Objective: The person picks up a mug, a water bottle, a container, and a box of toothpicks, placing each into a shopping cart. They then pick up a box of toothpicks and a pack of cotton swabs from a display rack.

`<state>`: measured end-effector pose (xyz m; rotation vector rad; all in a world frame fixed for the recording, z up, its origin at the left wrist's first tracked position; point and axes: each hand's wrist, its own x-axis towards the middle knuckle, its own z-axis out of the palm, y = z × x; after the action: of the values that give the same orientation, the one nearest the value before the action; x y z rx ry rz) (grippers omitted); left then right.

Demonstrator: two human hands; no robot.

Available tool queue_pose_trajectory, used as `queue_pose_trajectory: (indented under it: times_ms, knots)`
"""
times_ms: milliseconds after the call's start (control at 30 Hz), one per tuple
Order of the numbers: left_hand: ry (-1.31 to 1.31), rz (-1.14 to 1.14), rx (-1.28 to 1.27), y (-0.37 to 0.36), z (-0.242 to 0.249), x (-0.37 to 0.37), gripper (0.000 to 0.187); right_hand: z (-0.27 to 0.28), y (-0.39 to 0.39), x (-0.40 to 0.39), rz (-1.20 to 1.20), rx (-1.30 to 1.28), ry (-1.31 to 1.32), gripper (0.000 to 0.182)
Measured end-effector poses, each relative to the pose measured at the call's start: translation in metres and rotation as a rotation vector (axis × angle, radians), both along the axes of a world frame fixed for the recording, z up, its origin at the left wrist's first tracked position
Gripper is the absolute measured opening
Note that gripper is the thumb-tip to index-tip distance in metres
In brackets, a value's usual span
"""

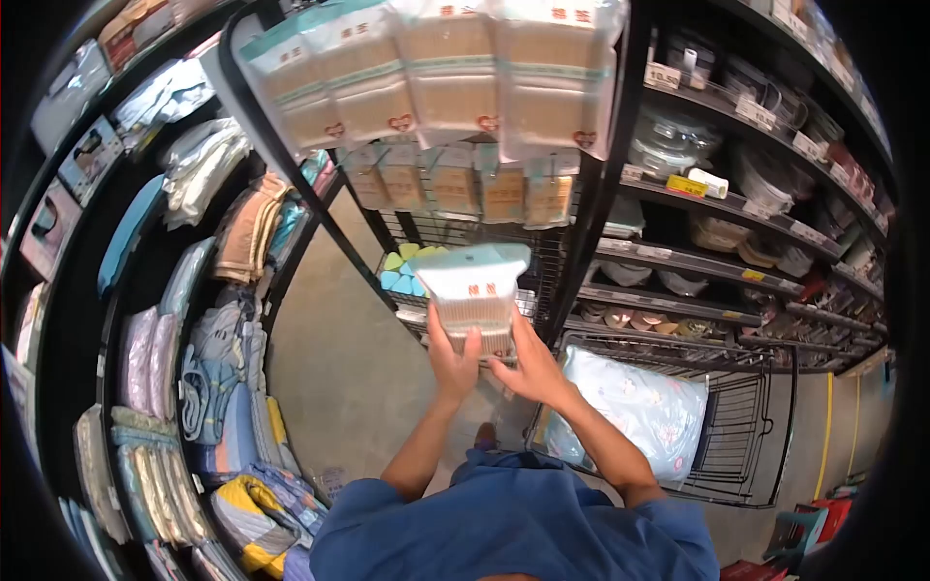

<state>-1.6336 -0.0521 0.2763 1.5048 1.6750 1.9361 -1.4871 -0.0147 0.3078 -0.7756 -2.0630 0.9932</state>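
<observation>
A clear-and-white pack of cotton swabs [473, 283] is held up in front of me, its printed red characters facing me. My left hand [453, 360] grips its lower left side, the thumb lying over the front. On the lower right side, my right hand [531, 362] is closed around the same pack. Behind and above it, larger hanging packs of cotton swabs [450, 82] line the top of a black rack, and a row of smaller packs [453, 182] hangs below them. Green and blue triangular items [405, 273] lie in the wire basket just left of the pack.
A black wire shopping cart [746, 436] stands at my right with a pale blue floral packaged item [625, 412] in it. Shelves of folded textiles [208, 378] rise on the left. Glass and plastic containers [673, 145] fill shelves on the right. Grey floor [334, 387] shows between.
</observation>
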Motion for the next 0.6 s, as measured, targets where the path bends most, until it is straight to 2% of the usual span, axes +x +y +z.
queue_pose_trajectory:
  times_ms: [33,100,200,333,600]
  knots:
    - [0.0,0.022,0.02,0.005,0.012,-0.017,0.069,0.012,0.008,-0.018,0.053,0.032,0.009,0.093]
    - [-0.085,-0.083,0.132,0.013,0.027,-0.038,0.066,0.018,0.016,-0.034,0.088,0.065,0.028,0.093]
    - [0.017,-0.014,0.098,0.018,0.035,-0.056,0.065,0.029,0.025,-0.049,0.113,0.101,0.043,0.093]
    - [0.04,0.021,0.015,0.022,0.04,-0.067,0.065,0.041,0.027,-0.055,0.137,0.067,0.044,0.093]
    - [-0.068,-0.079,0.127,0.031,0.075,-0.07,0.065,0.073,0.035,-0.06,0.102,0.203,0.005,0.093]
